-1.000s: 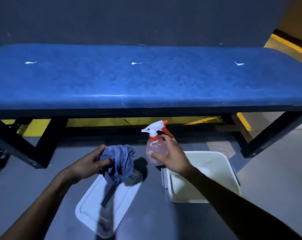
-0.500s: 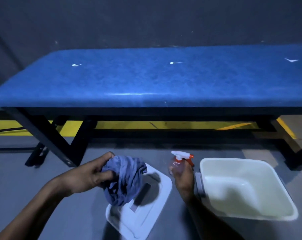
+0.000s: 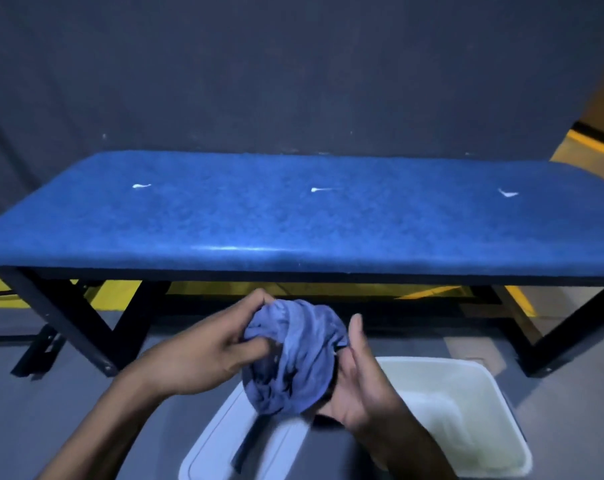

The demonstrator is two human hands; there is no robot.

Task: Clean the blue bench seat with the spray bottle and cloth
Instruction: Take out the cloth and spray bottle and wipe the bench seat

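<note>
The blue bench seat (image 3: 293, 220) spans the view on black legs and carries three small white streaks along its back half. In front of it, below its front edge, I hold a crumpled blue cloth (image 3: 290, 358) between both hands. My left hand (image 3: 203, 351) pinches the cloth's upper left side. My right hand (image 3: 359, 382) cups the cloth from the right and underneath, fingers spread against it. The spray bottle is not visible in this view.
A white plastic tub (image 3: 494, 403) stands on the grey floor at the lower right. Its white lid (image 3: 217, 445) lies flat to its left, under the cloth. A dark wall rises behind the bench. Yellow floor markings (image 3: 120, 292) show beneath the seat.
My right hand set the spray bottle down by the tub and came up onto the cloth. The cloth rose higher, now held by both hands. The bottle has left view.
</note>
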